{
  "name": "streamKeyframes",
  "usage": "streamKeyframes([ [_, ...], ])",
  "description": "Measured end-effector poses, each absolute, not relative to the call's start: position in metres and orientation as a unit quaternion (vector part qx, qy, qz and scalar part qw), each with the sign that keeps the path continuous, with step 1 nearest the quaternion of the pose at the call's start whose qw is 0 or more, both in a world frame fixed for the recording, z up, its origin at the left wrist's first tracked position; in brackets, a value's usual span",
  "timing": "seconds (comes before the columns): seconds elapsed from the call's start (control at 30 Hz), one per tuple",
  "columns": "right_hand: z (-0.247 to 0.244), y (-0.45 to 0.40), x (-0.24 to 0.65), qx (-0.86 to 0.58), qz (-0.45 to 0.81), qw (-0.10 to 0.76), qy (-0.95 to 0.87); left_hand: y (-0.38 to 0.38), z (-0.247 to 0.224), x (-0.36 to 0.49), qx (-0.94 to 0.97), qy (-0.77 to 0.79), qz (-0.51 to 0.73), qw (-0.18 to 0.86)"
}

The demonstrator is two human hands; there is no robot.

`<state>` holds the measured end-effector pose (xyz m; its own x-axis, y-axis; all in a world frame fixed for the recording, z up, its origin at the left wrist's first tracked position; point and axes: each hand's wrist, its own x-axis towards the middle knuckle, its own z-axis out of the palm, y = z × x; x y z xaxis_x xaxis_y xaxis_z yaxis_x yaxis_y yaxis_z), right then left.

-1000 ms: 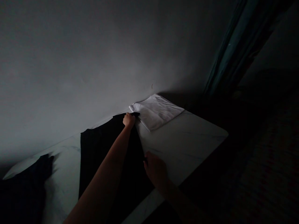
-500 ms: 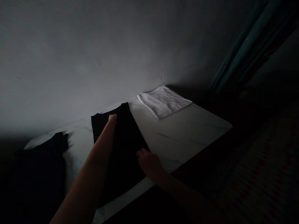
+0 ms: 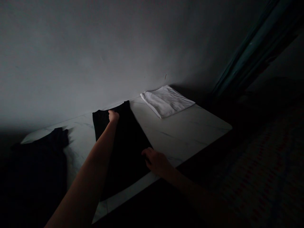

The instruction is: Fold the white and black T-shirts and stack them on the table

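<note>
A black folded garment [image 3: 125, 152] lies flat on a white marble-patterned table [image 3: 185, 133], its narrower end toward the wall. My left hand [image 3: 114, 116] rests on it near that far end, fingers stretched out low over the cloth and partly hidden by the back of the hand. Close to the garment's right edge, my right hand [image 3: 155, 160] has its fingers curled down against the thumb on the black cloth. Dim light hides the fingertips' exact contact. Back right, a white folded cloth [image 3: 167, 102] lies apart from both hands.
A dark navy garment [image 3: 38, 171] with a short sleeve spreads over the table's left end. A grey wall [image 3: 95, 57] stands directly behind the table. Teal fabric [image 3: 247, 50] hangs at upper right. A patterned surface [image 3: 261, 177] lies in shadow at right.
My left hand has slid slightly farther toward the garment's far edge. My right hand has shifted a little right, toward the side edge. The view has moved slightly.
</note>
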<state>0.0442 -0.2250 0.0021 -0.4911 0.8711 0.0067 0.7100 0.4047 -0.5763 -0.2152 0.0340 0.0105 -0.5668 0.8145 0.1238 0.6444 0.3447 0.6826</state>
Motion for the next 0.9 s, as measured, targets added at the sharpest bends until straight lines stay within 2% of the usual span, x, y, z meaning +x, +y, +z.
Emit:
streamKeyframes([
  [0.17,-0.001,-0.230,0.050,-0.462,0.305,0.195,-0.810,0.019,0.016,-0.214,0.469,0.823,0.301,0.110],
  [0.27,0.002,-0.226,0.065,-0.428,0.374,0.220,-0.793,0.012,0.021,-0.205,0.495,0.817,0.283,0.092],
  [0.33,0.004,-0.215,0.077,-0.401,0.399,0.253,-0.785,0.007,0.025,-0.196,0.527,0.802,0.275,0.056],
  [0.43,0.003,-0.183,0.090,-0.370,0.339,0.289,-0.815,-0.002,0.027,-0.177,0.637,0.733,0.233,-0.045],
  [0.53,-0.008,-0.152,0.092,-0.325,0.244,0.241,-0.882,-0.012,0.020,-0.159,0.753,0.634,0.156,-0.084],
  [0.7,-0.022,-0.153,0.087,-0.231,0.159,0.114,-0.953,-0.025,-0.011,-0.153,0.825,0.557,0.079,-0.044],
  [0.8,-0.015,-0.178,0.094,-0.200,0.176,0.085,-0.960,-0.029,-0.022,-0.162,0.814,0.579,0.048,0.012],
  [0.9,0.001,-0.193,0.105,-0.159,0.247,0.082,-0.952,-0.025,-0.019,-0.172,0.808,0.583,0.048,0.062],
])
